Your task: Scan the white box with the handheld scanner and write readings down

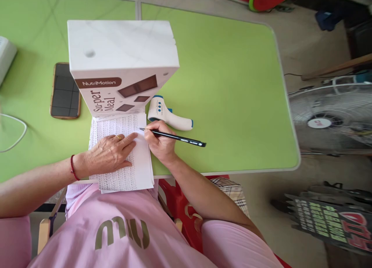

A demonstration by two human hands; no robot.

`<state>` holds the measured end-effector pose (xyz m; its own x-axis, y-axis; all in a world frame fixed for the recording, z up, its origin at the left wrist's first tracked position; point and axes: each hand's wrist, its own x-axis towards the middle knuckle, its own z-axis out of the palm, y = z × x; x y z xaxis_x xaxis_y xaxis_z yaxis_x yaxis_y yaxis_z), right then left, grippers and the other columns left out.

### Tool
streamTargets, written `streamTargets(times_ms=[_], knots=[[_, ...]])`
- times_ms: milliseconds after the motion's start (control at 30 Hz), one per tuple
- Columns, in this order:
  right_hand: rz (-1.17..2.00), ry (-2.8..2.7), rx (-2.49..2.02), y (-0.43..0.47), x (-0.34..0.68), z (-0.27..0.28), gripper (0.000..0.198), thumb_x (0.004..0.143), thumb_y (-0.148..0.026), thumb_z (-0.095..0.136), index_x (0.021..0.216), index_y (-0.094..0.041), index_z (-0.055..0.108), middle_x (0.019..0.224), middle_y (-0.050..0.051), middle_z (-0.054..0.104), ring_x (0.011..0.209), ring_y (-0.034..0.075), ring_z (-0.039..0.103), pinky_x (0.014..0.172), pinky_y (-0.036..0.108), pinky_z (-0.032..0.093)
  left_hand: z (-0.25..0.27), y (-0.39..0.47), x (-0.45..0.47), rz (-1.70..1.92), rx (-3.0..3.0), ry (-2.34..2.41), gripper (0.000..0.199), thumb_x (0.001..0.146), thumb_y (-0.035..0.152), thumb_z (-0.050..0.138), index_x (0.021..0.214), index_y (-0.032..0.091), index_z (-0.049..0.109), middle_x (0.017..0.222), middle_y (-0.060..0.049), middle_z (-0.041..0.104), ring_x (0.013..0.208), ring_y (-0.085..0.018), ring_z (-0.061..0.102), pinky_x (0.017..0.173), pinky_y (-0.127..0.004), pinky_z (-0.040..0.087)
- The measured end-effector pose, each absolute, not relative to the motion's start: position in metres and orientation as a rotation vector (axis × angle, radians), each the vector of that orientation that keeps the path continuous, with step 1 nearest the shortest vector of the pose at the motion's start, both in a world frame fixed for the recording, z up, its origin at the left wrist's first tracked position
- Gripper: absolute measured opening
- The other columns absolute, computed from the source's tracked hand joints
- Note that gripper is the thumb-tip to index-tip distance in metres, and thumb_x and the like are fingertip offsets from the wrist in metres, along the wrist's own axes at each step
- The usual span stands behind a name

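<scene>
My right hand (160,143) grips a black pen (186,140), its tip over the right part of a paper sheet (142,159). Rows of small handwriting cover much of that sheet, which lies on other papers and overhangs the table's near edge. Flat on the writing rests my left hand (112,153), fingers stretched out, with a ring and a red bracelet. Just beyond the papers stands a white box (123,47) marked NutriMotion; it touches or covers their far end. A white and blue infrared thermometer (168,115) lies close beyond my right hand.
A phone (65,91) lies left of the box on the green table (232,93). Further left are a white cable (21,134) and part of a white object (6,59). A fan (325,122) stands past the table's right edge, and a red stool (184,206) is below.
</scene>
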<state>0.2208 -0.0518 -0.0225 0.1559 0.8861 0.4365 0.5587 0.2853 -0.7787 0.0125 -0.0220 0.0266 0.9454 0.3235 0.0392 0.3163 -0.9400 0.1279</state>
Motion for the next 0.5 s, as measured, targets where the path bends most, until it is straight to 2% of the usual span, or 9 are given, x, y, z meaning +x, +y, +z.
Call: streamTargets(times_ms=[100,167,233,300,367,400,433,500], knots=[[0.291,-1.545,-1.367,-0.054,0.224,-0.019,0.012,0.095,-0.033,0.054,0.087,-0.025,0.060,0.073,-0.001,0.066,0.062,0.015,0.060,0.060,0.031,0.052,0.024,-0.018,0.011,0.289,2.941,0.441,0.040,0.099,0.040,0.066,0.122,0.010,0.056,0.136,-0.019,0.063,0.086,-0.025,0.069,0.069,-0.038,0.055],[0.225,-1.650,-1.310,-0.056,0.227,-0.016,0.011,0.097,-0.031,0.054,0.098,-0.025,0.064,0.083,0.003,0.070,0.072,0.017,0.066,0.065,0.033,0.055,0.022,-0.011,0.007,0.647,2.840,0.430,0.028,0.104,0.039,0.056,0.118,0.015,0.052,0.117,-0.013,0.067,0.086,-0.022,0.068,0.069,-0.034,0.055],[0.164,-1.807,-1.215,-0.059,0.230,-0.013,0.014,0.098,-0.026,0.054,0.105,-0.026,0.066,0.089,0.005,0.071,0.080,0.019,0.067,0.068,0.034,0.056,0.022,-0.001,0.003,1.084,2.705,0.542,0.019,0.104,0.038,0.054,0.111,0.022,0.048,0.100,-0.006,0.062,0.084,-0.020,0.064,0.067,-0.033,0.053],[0.112,-1.982,-1.122,-0.062,0.232,-0.011,0.019,0.099,-0.020,0.053,0.110,-0.027,0.068,0.094,0.005,0.071,0.083,0.019,0.067,0.070,0.034,0.055,0.023,0.010,-0.003,1.505,2.569,0.771,0.021,0.100,0.042,0.057,0.104,0.026,0.044,0.093,-0.002,0.052,0.079,-0.018,0.059,0.066,-0.035,0.051],[0.061,-2.153,-1.049,-0.064,0.230,-0.010,0.028,0.100,-0.013,0.050,0.118,-0.026,0.068,0.102,0.007,0.071,0.090,0.019,0.067,0.076,0.035,0.056,0.023,0.022,-0.008,1.865,2.392,0.971,0.037,0.094,0.058,0.061,0.104,0.027,0.043,0.097,-0.002,0.043,0.082,-0.019,0.054,0.068,-0.038,0.051],[0.042,-2.234,-1.019,-0.066,0.228,-0.009,0.032,0.100,-0.010,0.048,0.122,-0.025,0.067,0.106,0.008,0.072,0.094,0.020,0.067,0.080,0.036,0.056,0.023,0.027,-0.010,2.053,2.278,0.994,0.050,0.090,0.070,0.059,0.112,0.028,0.043,0.104,-0.003,0.043,0.089,-0.021,0.055,0.073,-0.042,0.051],[0.030,-2.308,-0.997,-0.066,0.225,-0.009,0.036,0.100,-0.008,0.047,0.125,-0.024,0.066,0.109,0.009,0.072,0.097,0.020,0.066,0.083,0.037,0.056,0.022,0.032,-0.011,1.945,2.218,1.111,0.060,0.089,0.074,0.059,0.123,0.029,0.041,0.117,-0.006,0.044,0.106,-0.025,0.055,0.085,-0.048,0.052],[0.019,-2.429,-0.976,-0.067,0.219,-0.008,0.038,0.099,-0.005,0.046,0.128,-0.022,0.065,0.111,0.010,0.072,0.098,0.021,0.065,0.083,0.038,0.055,0.017,0.038,-0.013,1.508,2.105,1.243,0.080,0.090,0.078,0.058,0.145,0.029,0.026,0.142,-0.011,0.039,0.134,-0.033,0.046,0.105,-0.056,0.046]])
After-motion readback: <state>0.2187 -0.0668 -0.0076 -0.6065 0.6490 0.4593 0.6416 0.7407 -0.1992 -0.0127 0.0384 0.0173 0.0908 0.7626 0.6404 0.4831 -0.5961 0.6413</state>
